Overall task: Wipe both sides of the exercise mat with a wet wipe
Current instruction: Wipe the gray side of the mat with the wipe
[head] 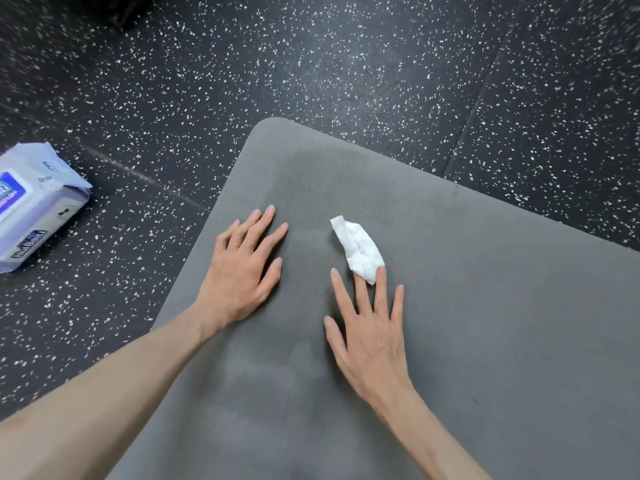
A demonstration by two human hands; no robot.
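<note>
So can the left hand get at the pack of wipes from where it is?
Probably yes: the left hand lies flat on the mat, and only bare floor separates it from the wipes pack to its left.

Black speckled floor [346, 64]: grey mat [485, 306], wipes pack [38, 206] well apart.

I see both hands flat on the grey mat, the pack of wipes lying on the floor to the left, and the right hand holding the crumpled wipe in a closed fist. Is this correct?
Not quite. The head view shows the right hand open, fingers straight, only its fingertips at the near end of the crumpled wipe, which lies on the mat. The rest holds: the left hand lies flat on the mat, and the pack of wipes is on the floor to the left.
</note>
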